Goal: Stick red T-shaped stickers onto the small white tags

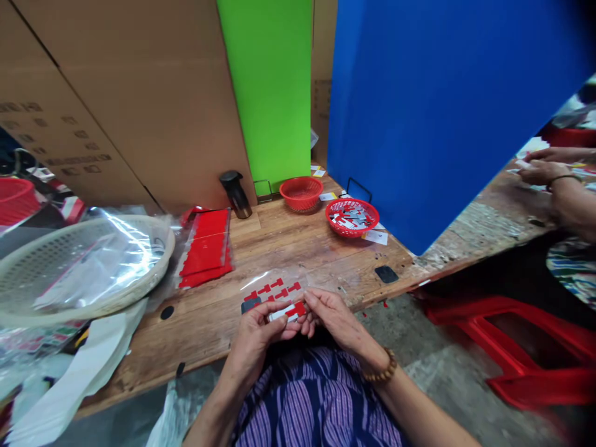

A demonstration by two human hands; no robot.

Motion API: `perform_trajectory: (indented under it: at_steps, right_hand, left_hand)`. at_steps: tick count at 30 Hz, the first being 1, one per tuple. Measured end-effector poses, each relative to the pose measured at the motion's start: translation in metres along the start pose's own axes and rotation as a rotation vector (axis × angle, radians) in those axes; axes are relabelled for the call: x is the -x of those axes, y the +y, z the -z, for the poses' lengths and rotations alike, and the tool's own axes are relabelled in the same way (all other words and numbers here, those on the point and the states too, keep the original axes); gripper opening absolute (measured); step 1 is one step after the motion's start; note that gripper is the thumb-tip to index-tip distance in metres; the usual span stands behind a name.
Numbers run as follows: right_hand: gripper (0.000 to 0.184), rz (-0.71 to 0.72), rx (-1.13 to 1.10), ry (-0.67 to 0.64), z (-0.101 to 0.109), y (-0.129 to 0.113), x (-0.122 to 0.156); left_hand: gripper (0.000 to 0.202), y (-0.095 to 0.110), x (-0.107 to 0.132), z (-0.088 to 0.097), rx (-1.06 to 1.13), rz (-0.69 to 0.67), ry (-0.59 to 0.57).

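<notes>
My left hand (258,332) and my right hand (333,316) meet at the near edge of the wooden table (279,242). Both pinch a small white-and-red piece (287,311) between their fingertips, the left from below, the right at its red end. Just beyond the piece lies a clear film sheet (274,287) carrying several red T-shaped stickers. A small dark rectangular part (250,304) rests on the table beside my left thumb.
A red basket of small metal parts (352,217) and another red basket (301,193) stand at the back. A stack of red sheets (207,248) and a cream basket with plastic bags (84,267) lie left. Another person's hands (544,167) work at right. Red stool (521,347).
</notes>
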State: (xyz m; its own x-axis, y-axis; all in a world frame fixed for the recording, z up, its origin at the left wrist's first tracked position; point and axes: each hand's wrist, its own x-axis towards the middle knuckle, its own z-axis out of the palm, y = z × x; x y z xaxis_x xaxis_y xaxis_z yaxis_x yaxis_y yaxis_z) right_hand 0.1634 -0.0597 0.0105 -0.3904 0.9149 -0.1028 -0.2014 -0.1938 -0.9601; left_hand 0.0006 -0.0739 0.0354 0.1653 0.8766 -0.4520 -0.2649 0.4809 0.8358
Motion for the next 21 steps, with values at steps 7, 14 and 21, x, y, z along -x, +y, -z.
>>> perform_trajectory:
  at_steps: [7,14,21]
  right_hand:
    - [0.031,-0.009,-0.017,-0.006,0.000,-0.003,0.015]
    - [0.031,0.053,-0.008,0.111,-0.008,0.011,0.023]
    - [0.046,0.060,-0.047,0.199,-0.008,0.026,0.028]
  left_hand:
    - [0.037,-0.002,0.008,-0.005,-0.028,-0.002,-0.017]
    - [0.045,-0.015,0.010,-0.013,-0.185,-0.119,0.077]
    - [0.048,-0.034,-0.002,-0.015,-0.255,-0.183,0.056]
